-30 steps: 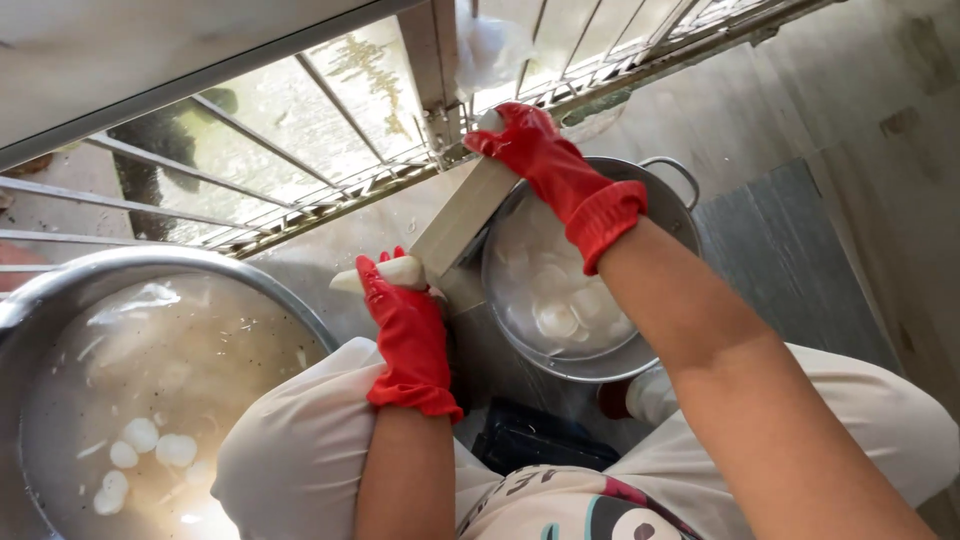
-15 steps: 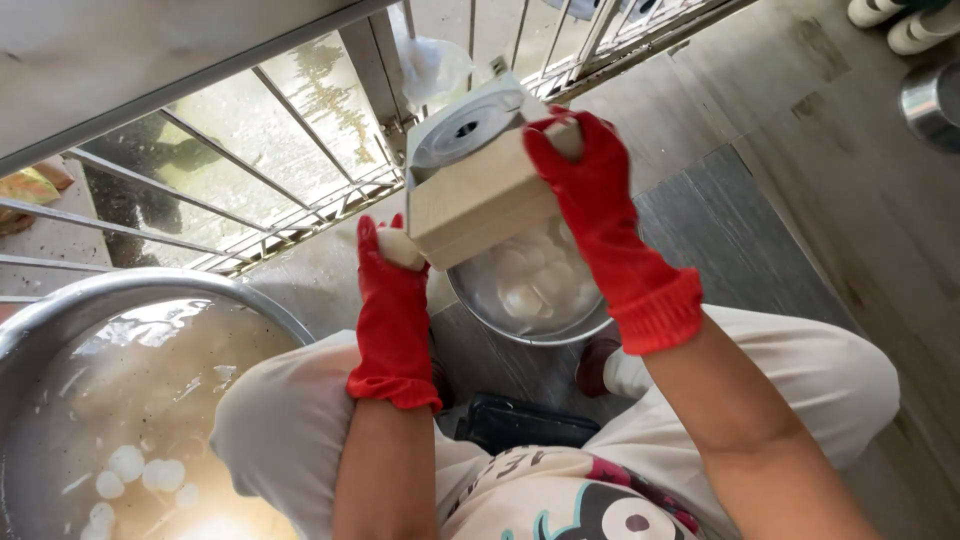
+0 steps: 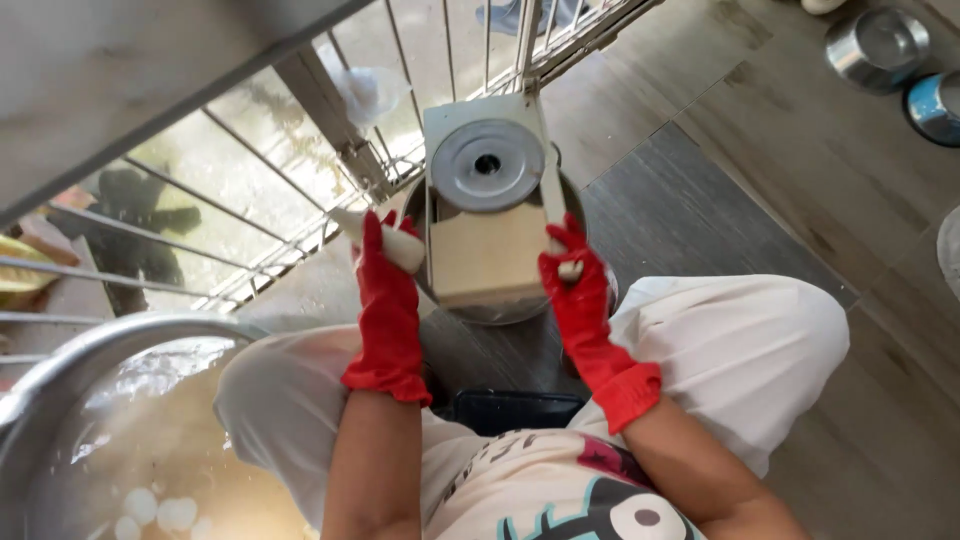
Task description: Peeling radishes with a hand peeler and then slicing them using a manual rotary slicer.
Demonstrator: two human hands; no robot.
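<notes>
Between the knees, above a steel bowl (image 3: 500,312) on the floor, a board slicer with a round metal blade disc (image 3: 487,200) is held tilted; a slip could drop it into the bowl or carry fingers onto the disc. Left hand (image 3: 385,262), red-gloved, wraps a pale vegetable piece (image 3: 392,243) at its left edge; right hand (image 3: 572,277) closes on the right edge, both forearms raised
</notes>
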